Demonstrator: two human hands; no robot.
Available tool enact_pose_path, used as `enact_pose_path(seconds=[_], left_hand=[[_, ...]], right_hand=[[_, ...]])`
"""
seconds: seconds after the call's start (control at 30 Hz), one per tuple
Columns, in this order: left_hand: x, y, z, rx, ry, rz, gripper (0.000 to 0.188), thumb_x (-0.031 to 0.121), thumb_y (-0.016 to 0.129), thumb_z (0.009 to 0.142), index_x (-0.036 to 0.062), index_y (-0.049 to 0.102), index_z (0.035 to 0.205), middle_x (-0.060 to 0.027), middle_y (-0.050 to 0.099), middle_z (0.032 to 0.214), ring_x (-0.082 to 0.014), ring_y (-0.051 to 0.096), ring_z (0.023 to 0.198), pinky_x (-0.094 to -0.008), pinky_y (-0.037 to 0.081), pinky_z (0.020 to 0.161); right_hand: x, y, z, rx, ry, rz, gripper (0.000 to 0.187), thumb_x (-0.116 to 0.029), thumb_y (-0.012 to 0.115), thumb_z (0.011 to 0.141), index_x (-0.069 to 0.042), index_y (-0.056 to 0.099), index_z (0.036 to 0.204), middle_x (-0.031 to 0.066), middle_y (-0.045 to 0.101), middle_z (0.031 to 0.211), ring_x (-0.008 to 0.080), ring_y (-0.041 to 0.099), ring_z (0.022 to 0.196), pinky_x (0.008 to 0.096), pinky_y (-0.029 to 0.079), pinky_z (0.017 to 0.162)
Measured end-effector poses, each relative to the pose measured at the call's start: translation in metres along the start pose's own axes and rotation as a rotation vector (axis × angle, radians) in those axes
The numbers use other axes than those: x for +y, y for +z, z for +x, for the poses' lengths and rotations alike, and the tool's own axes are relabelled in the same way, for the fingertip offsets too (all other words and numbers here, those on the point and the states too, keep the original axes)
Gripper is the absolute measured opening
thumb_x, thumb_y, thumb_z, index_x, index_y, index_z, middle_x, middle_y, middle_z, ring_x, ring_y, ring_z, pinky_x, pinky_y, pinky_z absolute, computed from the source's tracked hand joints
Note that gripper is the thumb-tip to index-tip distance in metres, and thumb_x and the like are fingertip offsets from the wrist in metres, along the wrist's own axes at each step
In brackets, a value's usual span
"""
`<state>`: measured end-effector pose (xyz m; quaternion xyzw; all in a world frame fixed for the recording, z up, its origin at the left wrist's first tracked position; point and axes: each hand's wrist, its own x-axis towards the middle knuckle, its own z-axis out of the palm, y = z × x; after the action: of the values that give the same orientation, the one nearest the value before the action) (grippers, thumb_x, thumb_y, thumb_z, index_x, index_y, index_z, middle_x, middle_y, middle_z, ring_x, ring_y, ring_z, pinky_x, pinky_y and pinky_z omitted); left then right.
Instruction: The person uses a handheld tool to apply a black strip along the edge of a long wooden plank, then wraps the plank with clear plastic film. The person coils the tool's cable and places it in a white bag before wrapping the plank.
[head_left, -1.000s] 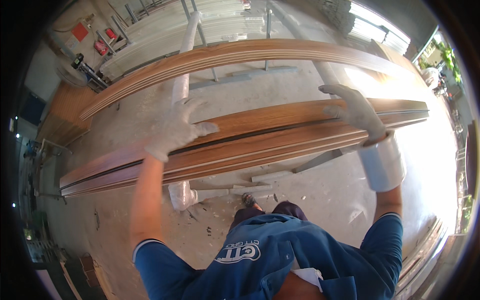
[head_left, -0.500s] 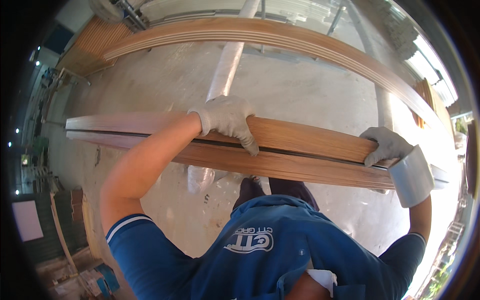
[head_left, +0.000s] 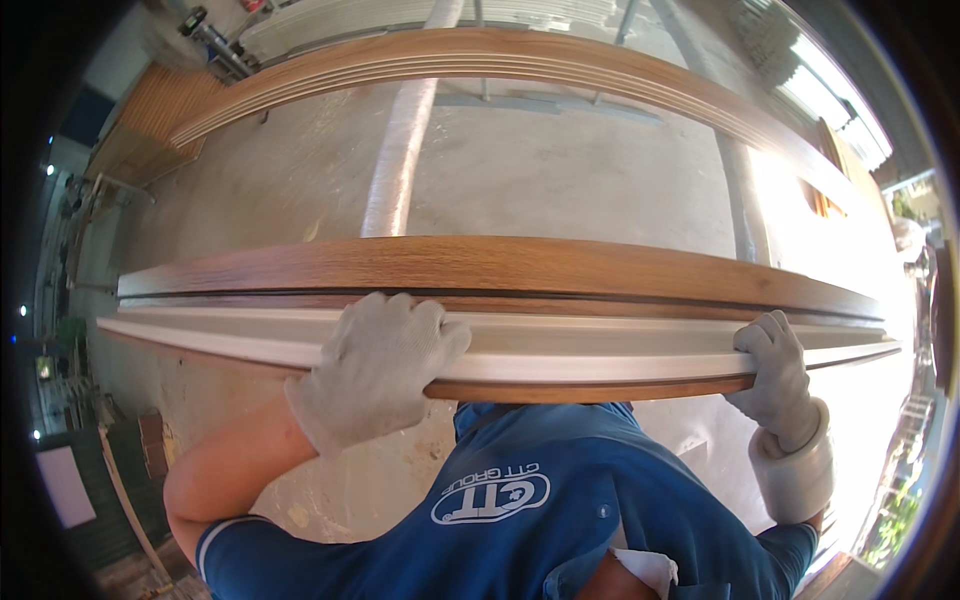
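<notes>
Both of my hands wear grey knit work gloves. My left hand (head_left: 385, 365) is closed over a long plank (head_left: 580, 362) in front of my body. The plank is tilted, with its pale channelled side up and brown wood grain along its near lower edge. My right hand (head_left: 778, 370) grips the same plank further right; the fingers under it are hidden. Just beyond lies a second wood-grain plank (head_left: 500, 262), with a dark groove along its near side. A roll of clear film or tape (head_left: 795, 470) hangs around my right wrist.
A ridged wood-grain profile (head_left: 480, 60) spans the far side. Plastic-wrapped support bars (head_left: 400, 160) run away from me beneath the planks. Pale profiles (head_left: 350, 18) are stacked at the back, and slatted brown panels (head_left: 150, 115) stand at the far left.
The nearer plank has come apart from the farther one and tilted toward me, showing its pale side. Both hands have moved nearer my body, now gripping only this plank.
</notes>
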<state>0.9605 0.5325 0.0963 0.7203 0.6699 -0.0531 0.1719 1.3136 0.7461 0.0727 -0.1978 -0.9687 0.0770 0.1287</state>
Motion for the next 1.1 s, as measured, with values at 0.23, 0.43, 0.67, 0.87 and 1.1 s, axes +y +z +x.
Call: enact_pose_path(seconds=[0.23,0.43,0.67,0.87,1.1], left_hand=[[0.022,-0.013,-0.045,0.255,0.043,0.183,0.026,0.016,0.071,0.069,0.0099,0.065,0.093,-0.0097,0.059,0.086,-0.0288,0.062,0.081,-0.0469,0.047,0.071],[0.005,0.007,-0.026,0.519,0.004,0.368,0.017,0.011,0.069,0.075,0.0119,0.065,0.092,-0.0064,0.062,0.086,-0.0250,0.064,0.083,-0.0418,0.051,0.069],[-0.008,0.056,-0.005,0.476,-0.013,0.379,0.012,0.022,0.066,0.081,0.0160,0.066,0.091,-0.0024,0.064,0.087,-0.0225,0.063,0.083,-0.0404,0.048,0.072],[-0.009,0.086,-0.003,0.742,0.088,0.508,0.008,0.024,0.064,0.081,0.0174,0.064,0.085,-0.0003,0.059,0.079,-0.0184,0.060,0.075,-0.0350,0.047,0.063],[-0.016,0.112,-0.002,0.809,0.124,0.519,0.008,0.024,0.064,0.080,0.0171,0.061,0.082,0.0004,0.055,0.077,-0.0181,0.059,0.074,-0.0337,0.046,0.063]], right_hand=[[-0.025,-0.024,-0.028,0.254,-0.066,-0.166,0.043,-0.004,0.081,0.055,-0.008,0.054,0.087,0.0090,0.051,0.080,0.0303,0.051,0.072,0.0419,0.044,0.061],[-0.011,-0.002,-0.013,0.378,-0.136,-0.349,0.047,-0.005,0.083,0.056,-0.008,0.055,0.094,0.0102,0.053,0.087,0.0323,0.053,0.077,0.0426,0.045,0.065],[0.016,0.054,-0.028,0.383,-0.116,-0.337,0.044,-0.009,0.084,0.059,-0.008,0.053,0.091,0.0129,0.053,0.088,0.0385,0.053,0.080,0.0494,0.046,0.068],[0.024,0.082,-0.042,0.448,-0.120,-0.377,0.046,-0.010,0.083,0.060,-0.009,0.050,0.092,0.0107,0.051,0.086,0.0352,0.052,0.080,0.0486,0.046,0.068],[0.036,0.098,-0.049,0.411,-0.121,-0.415,0.051,-0.013,0.086,0.056,-0.010,0.049,0.090,0.0096,0.051,0.086,0.0334,0.051,0.076,0.0472,0.046,0.064]])
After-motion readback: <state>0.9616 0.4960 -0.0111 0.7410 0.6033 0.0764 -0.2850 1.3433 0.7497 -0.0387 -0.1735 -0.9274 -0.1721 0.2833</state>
